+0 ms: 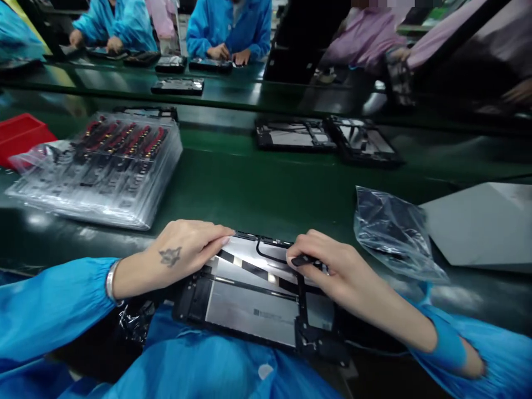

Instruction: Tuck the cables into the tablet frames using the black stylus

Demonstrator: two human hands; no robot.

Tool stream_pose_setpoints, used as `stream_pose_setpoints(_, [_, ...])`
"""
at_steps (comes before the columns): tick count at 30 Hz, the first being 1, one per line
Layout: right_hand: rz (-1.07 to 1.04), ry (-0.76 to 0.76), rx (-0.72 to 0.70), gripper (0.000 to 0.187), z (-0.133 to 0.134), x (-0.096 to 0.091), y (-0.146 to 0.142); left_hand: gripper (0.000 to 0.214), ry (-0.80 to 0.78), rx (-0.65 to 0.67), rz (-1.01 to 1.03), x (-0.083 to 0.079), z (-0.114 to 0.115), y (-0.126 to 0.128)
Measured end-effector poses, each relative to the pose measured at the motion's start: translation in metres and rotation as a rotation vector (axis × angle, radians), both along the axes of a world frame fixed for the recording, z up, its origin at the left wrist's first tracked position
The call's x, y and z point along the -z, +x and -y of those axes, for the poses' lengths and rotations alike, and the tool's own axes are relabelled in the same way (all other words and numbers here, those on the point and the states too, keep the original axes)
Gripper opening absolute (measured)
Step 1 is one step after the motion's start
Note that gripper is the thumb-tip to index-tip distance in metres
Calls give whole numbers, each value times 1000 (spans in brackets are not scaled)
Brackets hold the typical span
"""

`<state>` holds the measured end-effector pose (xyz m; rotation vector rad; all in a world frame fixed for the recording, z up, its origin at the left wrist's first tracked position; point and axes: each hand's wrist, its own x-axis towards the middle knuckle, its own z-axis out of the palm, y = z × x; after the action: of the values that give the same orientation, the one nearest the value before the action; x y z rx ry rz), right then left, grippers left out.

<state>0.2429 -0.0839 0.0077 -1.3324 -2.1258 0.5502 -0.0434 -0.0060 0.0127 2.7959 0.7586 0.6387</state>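
An opened tablet housing (253,313), black-framed with silver panels inside, lies tilted in front of my body at the bench edge. A black strip with pale patches runs slantwise over its upper panel. My left hand (187,249) grips the far left edge of the housing, thumb and fingers close together. Over the upper right part, my right hand (328,257) is closed in a pinch on a small black part (306,260), whose exact kind is hidden by the fingers.
Stacked clear trays (124,166) with small red-and-black parts stand left, beside a red bin (25,136). A clear plastic bag (390,233) and a grey box (482,224) lie right. More tablet housings (295,134) sit farther back; several co-workers work across the line.
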Motion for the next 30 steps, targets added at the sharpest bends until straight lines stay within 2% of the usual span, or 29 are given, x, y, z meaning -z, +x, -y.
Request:
stream_pose_setpoints(4, [54,-167,66,22,-1,6,9,26,35,85,-44,6,-9,10])
stream_pose_setpoints(9, [90,-222,104,26,-8,12,14,24,94,214,-31,8,-17,20])
stream_pose_setpoints(15, [167,-267,159,28,-13,11,13,24,31,312,-39,16,-24,28])
stream_pose_setpoints(19, [187,-268,161,29,-14,9,12,26,72,355,-75,19,-22,32])
stream_pose_setpoints(25, [214,-277,171,28,-15,9,13,28,92,371,-168,12,-18,35])
stream_pose_setpoints(30, [228,-291,168,28,-15,7,12,29,133,371,-200,18,-20,35])
